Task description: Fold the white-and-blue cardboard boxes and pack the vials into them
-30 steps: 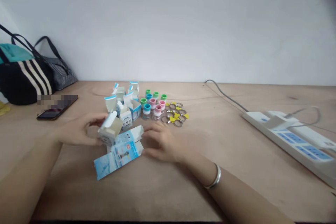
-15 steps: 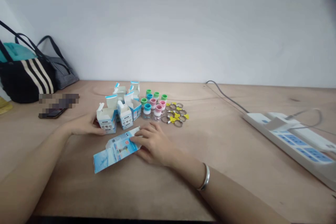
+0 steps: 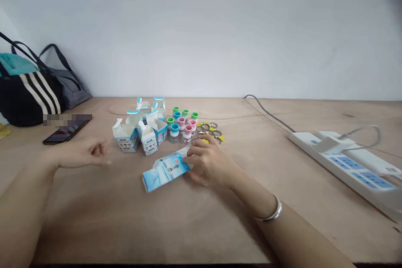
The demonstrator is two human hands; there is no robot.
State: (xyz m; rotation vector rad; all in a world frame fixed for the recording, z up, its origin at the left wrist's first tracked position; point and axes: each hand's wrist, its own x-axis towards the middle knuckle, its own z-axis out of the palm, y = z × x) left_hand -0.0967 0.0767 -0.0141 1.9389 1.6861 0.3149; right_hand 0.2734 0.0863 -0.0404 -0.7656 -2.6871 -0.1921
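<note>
My right hand grips the right end of a flattened blue and white carton, low over the table. Its fingers lie over that end and hide it. Left of the boxes is my left hand, with nothing in it; its fingers are loosely bent and apart from the thumb, a little blurred. Several small open boxes stand in a cluster, the nearest being a white and blue box with its flaps up. Beside them stand several clear bottles with coloured tops, among them a blue-topped bottle.
Behind my right hand lie several metal hose clamps with yellow tabs. A phone rests at the left, near a black striped bag. On the right is a white power strip with a plugged-in cable.
My left hand has let go of the front left box and drawn back to the left. My right hand has carried the flattened carton to the right.
</note>
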